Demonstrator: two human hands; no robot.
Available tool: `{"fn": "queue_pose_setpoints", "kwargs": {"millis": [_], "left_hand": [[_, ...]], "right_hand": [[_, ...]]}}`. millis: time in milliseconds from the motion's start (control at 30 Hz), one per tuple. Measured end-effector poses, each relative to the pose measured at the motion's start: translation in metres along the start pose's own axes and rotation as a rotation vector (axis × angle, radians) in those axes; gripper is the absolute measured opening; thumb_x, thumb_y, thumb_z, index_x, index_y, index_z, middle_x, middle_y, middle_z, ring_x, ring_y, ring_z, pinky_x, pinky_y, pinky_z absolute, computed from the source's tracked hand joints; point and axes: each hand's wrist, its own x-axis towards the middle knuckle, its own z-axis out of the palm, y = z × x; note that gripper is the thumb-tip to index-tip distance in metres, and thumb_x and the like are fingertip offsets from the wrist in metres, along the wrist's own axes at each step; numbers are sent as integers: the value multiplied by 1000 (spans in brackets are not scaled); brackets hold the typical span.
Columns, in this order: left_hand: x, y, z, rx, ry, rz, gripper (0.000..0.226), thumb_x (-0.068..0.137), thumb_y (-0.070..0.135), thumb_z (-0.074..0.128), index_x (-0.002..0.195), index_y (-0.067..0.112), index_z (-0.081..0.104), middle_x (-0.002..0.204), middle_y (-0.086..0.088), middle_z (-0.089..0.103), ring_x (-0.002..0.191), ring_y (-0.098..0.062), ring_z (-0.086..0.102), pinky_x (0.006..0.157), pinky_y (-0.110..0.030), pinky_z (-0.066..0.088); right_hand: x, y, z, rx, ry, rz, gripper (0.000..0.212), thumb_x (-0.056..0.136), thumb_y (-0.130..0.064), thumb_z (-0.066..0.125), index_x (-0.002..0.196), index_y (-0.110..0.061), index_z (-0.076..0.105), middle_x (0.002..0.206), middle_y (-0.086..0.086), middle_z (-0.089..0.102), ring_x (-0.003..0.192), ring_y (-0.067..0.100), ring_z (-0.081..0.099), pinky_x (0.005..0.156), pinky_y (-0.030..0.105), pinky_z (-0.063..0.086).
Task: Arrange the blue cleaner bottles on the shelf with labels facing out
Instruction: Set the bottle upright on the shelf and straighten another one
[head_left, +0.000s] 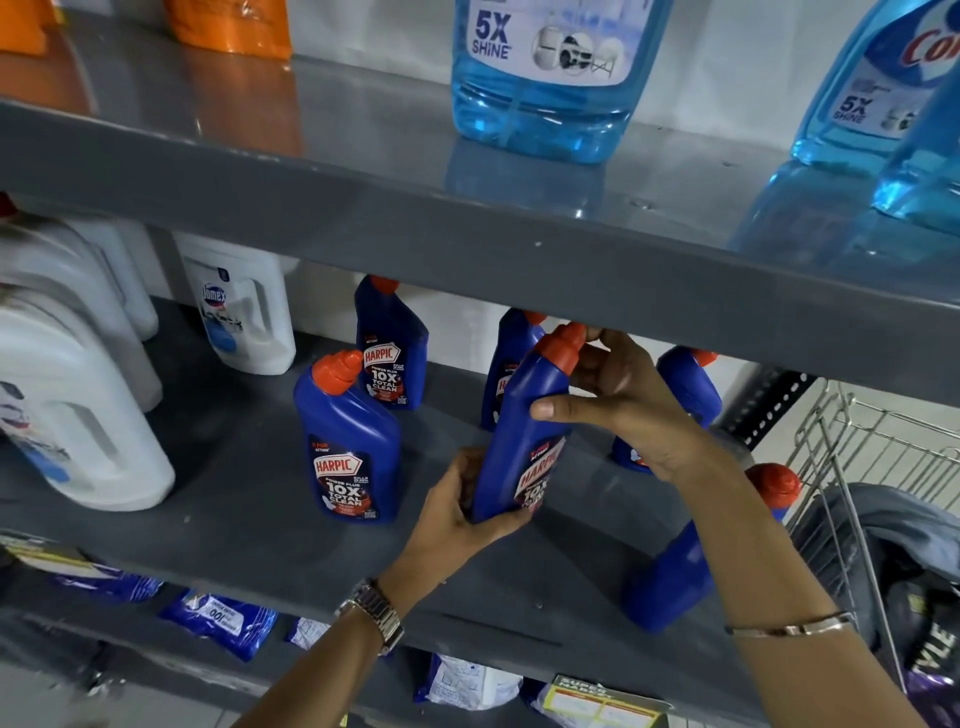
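Note:
I hold one blue cleaner bottle (524, 431) with a red cap, tilted, above the grey middle shelf (249, 499). My left hand (462, 519) grips its base and my right hand (618, 400) wraps its neck and shoulder. Its label faces forward and right. Two more blue bottles stand with labels out: one at the front left (350, 447), one behind it (390, 348). Another (511, 353) stands behind the held bottle, one (685, 389) is partly hidden by my right hand, and one (675, 571) stands at the front right under my forearm.
White jugs (67, 410) fill the shelf's left side. The upper shelf (467, 208) hangs low over the bottles and carries light-blue jugs (550, 78) and orange packs (228, 26). A wire cart (852, 467) stands at the right. Blue pouches (223, 623) lie below.

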Motion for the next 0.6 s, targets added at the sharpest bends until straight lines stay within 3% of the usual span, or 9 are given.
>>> {"fn": "queue_pose_setpoints", "kwargs": {"millis": [167, 267, 333, 467, 600], "left_hand": [[-2, -3, -6, -31, -107, -49, 53, 61, 34, 83, 107, 41, 57, 108, 11, 70, 100, -11, 66, 80, -21, 54], [1, -2, -11, 7, -87, -4, 50, 66, 18, 81, 100, 48, 58, 115, -5, 64, 102, -13, 64, 85, -26, 55], [4, -1, -14, 26, -94, 9, 54, 69, 8, 79, 98, 47, 56, 118, -12, 57, 103, -12, 63, 88, -26, 54], [7, -1, -20, -7, -145, -29, 50, 71, 6, 76, 113, 22, 54, 115, -9, 65, 105, -17, 64, 92, -41, 53], [9, -4, -24, -13, -184, -42, 55, 74, 5, 74, 114, 34, 48, 111, 2, 66, 106, -13, 63, 90, -31, 54]], "right_hand": [[-1, 2, 14, -6, 41, -48, 45, 57, -14, 79, 76, -52, 64, 77, -18, 74, 79, 1, 70, 69, 12, 53], [-1, 7, 19, -81, 88, -72, 50, 59, -4, 83, 78, -45, 62, 76, -17, 73, 76, -2, 68, 66, 9, 51], [0, 12, 22, -132, 142, -68, 50, 55, -9, 87, 79, -37, 54, 84, -9, 71, 81, 2, 68, 69, 12, 52], [2, 17, 30, -176, 256, -48, 59, 51, -19, 90, 83, -36, 44, 92, -9, 64, 85, 1, 65, 72, 10, 52], [1, 25, 33, -143, 354, -31, 60, 50, -19, 90, 84, -34, 43, 91, -11, 62, 80, -11, 62, 66, 3, 48]]}}
